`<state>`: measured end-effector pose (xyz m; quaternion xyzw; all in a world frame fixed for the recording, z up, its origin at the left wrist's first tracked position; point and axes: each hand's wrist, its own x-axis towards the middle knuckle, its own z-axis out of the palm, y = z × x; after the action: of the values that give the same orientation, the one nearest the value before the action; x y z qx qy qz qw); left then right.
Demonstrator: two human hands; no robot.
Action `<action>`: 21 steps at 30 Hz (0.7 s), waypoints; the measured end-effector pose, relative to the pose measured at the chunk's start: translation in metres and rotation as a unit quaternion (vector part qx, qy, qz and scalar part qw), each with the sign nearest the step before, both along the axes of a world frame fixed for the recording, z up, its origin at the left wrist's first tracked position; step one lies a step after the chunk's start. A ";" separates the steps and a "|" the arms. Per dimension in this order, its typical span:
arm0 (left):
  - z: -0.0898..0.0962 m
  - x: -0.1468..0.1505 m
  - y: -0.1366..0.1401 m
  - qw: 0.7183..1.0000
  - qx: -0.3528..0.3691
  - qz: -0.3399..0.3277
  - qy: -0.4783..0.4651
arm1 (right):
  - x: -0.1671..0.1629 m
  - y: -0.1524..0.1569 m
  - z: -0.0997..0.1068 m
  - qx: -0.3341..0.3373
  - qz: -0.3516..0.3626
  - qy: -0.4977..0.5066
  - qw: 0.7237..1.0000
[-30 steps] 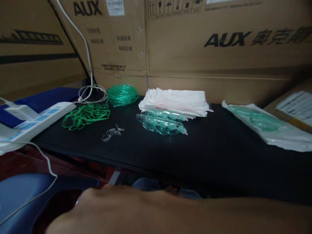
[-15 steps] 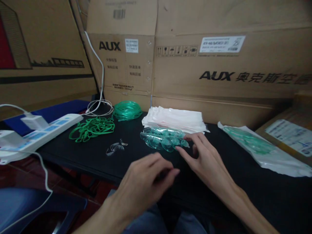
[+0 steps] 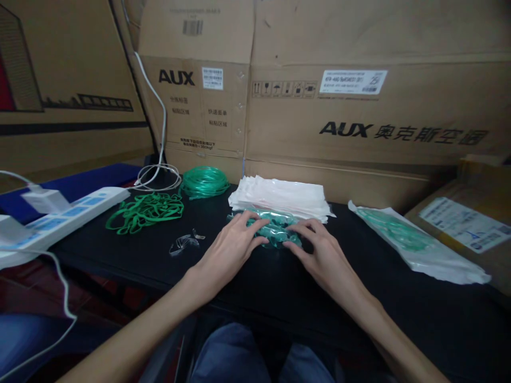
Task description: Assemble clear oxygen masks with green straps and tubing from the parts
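A row of nested translucent green plastic masks [image 3: 275, 234] lies on the black table in front of me. My left hand [image 3: 238, 234] grips their left end, with its thumb at the near side and its fingers over the top. My right hand [image 3: 319, 244] holds the right end in the same way, fingers curled and thumb low. Parts of the masks are hidden under both hands. Just behind them is a stack of white packets [image 3: 281, 194].
Left on the table are green elastic straps [image 3: 146, 213], a coil of green tubing [image 3: 204, 182], small clear-and-metal strips [image 3: 184, 243] and a white power strip [image 3: 80, 215]. To the right lie a bag with green contents [image 3: 415, 239] and a cardboard box [image 3: 447, 213]. Large cartons [image 3: 359, 48] stand behind.
My left hand has moved forward from the near side of the table onto the left end of the masks. The right hand stays at their right end. The view has shifted slightly.
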<state>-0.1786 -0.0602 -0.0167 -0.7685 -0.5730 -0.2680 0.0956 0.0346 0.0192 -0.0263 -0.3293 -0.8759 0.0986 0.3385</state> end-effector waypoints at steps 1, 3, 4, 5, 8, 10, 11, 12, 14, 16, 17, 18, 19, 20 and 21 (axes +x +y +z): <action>0.001 -0.002 0.002 1.000 -0.003 -0.007 -0.001 | -0.002 -0.001 0.002 -0.008 0.006 0.010 1.000; 0.004 -0.006 0.005 1.000 -0.011 -0.013 -0.001 | -0.005 -0.005 0.006 -0.039 0.011 0.019 0.999; 0.005 -0.008 0.007 1.000 -0.015 -0.015 0.001 | -0.006 -0.007 0.008 -0.055 0.009 0.021 0.998; 0.006 -0.009 0.009 1.000 -0.018 -0.014 0.004 | -0.007 -0.009 0.010 -0.068 0.005 0.023 0.997; 0.008 -0.010 0.013 1.000 -0.025 -0.011 0.013 | -0.006 -0.010 0.012 -0.081 -0.015 0.042 0.996; 0.009 -0.008 0.014 0.999 -0.027 -0.004 0.016 | -0.003 -0.009 0.012 -0.083 -0.024 0.065 0.994; 0.010 -0.006 0.012 0.999 -0.030 0.003 0.018 | 0.000 -0.010 0.012 -0.087 -0.027 0.080 0.993; 0.011 -0.004 0.010 0.999 -0.036 0.011 0.020 | 0.002 -0.011 0.013 -0.094 -0.030 0.097 0.990; 0.012 0.000 0.002 0.998 -0.047 0.032 0.025 | 0.009 -0.019 0.012 -0.117 -0.034 0.138 0.983; 0.011 0.002 -0.012 0.997 -0.047 0.049 0.020 | 0.019 -0.033 0.010 -0.166 -0.019 0.182 0.969; 0.011 0.001 -0.020 0.998 -0.042 0.053 0.011 | 0.026 -0.040 0.008 -0.194 -0.009 0.197 0.961; 0.009 -0.003 -0.029 0.998 -0.034 0.057 -0.002 | 0.032 -0.048 0.005 -0.222 0.006 0.209 0.952; 0.008 -0.008 -0.038 0.998 -0.024 0.062 -0.018 | 0.038 -0.054 0.001 -0.269 0.026 0.192 0.944; 0.007 -0.016 -0.047 0.997 -0.013 0.070 -0.035 | 0.044 -0.060 -0.003 -0.283 0.027 0.199 0.938; 0.007 -0.026 -0.054 0.995 -0.002 0.086 -0.053 | 0.049 -0.065 -0.008 -0.305 0.034 0.191 0.932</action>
<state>-0.2049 -0.1147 -0.0097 -0.7011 -0.6421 -0.2979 0.0861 0.0835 -0.0454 -0.0338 -0.3612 -0.7331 0.4337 0.3794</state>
